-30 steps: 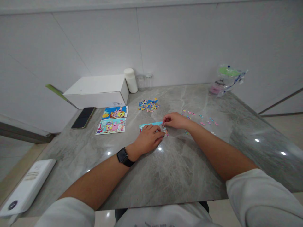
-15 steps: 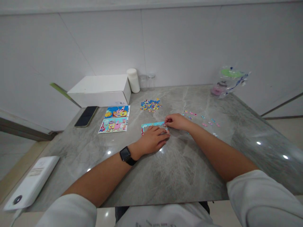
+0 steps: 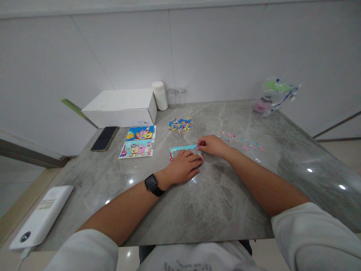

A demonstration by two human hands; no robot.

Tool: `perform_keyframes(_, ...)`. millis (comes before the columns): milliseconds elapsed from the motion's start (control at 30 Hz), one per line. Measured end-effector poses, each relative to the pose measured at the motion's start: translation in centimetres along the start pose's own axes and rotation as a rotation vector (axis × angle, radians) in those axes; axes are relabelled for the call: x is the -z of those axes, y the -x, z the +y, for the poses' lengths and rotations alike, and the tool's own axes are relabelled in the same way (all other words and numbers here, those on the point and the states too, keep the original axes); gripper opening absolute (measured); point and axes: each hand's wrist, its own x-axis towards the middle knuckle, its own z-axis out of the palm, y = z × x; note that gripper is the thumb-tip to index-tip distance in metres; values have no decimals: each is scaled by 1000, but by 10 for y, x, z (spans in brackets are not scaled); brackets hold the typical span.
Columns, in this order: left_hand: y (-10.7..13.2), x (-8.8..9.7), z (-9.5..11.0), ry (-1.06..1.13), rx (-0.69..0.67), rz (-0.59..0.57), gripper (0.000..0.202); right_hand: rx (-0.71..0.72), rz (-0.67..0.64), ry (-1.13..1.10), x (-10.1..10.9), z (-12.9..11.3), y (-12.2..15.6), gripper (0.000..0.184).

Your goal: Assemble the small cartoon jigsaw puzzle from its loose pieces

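Observation:
A partly assembled jigsaw puzzle [image 3: 184,147] lies on the table in front of me, its blue top border and red left corner showing. My left hand [image 3: 184,165] rests over its lower part with fingers stretched out, hiding much of it. At the puzzle's upper right corner, my right hand [image 3: 210,145] pinches a puzzle piece between thumb and fingers; the piece is mostly hidden. Loose puzzle pieces [image 3: 245,148], pink and light blue, lie scattered to the right of that hand. Beyond the puzzle sits a heap of blue and yellow puzzle pieces [image 3: 181,125].
Two cartoon picture cards [image 3: 137,148] lie left of the puzzle, beside a phone [image 3: 104,139]. Behind stand a white box [image 3: 120,109], a white bottle [image 3: 160,96] and two clear glasses [image 3: 181,98]. A plastic bag [image 3: 272,97] sits back right; a white device [image 3: 42,216] front left.
The view has shifted slightly. Both hands stay at the puzzle in nearly the same pose, with only a slight movement of the right fingers at its corner.

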Motion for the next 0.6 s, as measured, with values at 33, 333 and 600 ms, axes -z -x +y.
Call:
perform_keyframes(33,0,0,0,-1,0,2,41,0,2,6,0,-1,0,11)
perform_keyframes(333,-1,3,2,-19,5,-16,40,19,1,49,0,-1,0,12)
perform_keyframes(600,0,2,1,-24,-1,-13,39,29,-14,44,1,-2,1,11)
